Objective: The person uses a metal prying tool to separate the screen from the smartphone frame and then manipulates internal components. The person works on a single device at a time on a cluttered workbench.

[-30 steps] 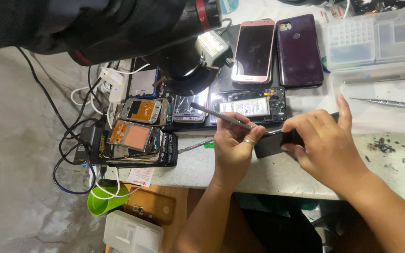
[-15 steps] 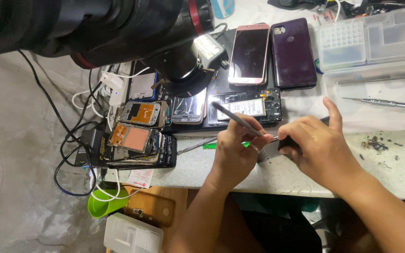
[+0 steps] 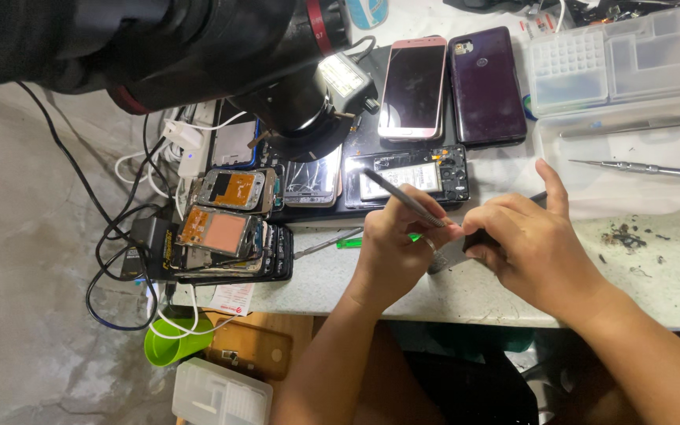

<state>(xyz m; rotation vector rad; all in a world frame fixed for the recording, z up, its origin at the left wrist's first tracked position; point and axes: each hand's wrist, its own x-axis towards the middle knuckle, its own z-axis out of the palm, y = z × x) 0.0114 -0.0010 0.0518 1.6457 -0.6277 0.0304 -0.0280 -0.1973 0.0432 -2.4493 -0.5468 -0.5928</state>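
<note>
Change since earlier frame: both hands drawn closer together at the bench edge; tool tip lowered toward the held piece.

Left hand (image 3: 393, 250): one, fingers closed around one slim grey tool (image 3: 404, 197), held slanting, tip at the meeting fingertips.
Right hand (image 3: 535, 250): one, pinching one small dark part (image 3: 479, 239), mostly hidden; thumb raised.
Opened phone (image 3: 408, 177): one, just behind the hands.
Whole phones: two — pink phone (image 3: 413, 86), purple phone (image 3: 485, 85), side by side.
Stripped phone bodies (image 3: 226, 228): stacked at left, several; exact count cannot be told.
Screwdriver (image 3: 645, 169): one, far right.
Clear parts box (image 3: 619, 63): one.
Green cup (image 3: 173, 345): one, below the bench.
</note>
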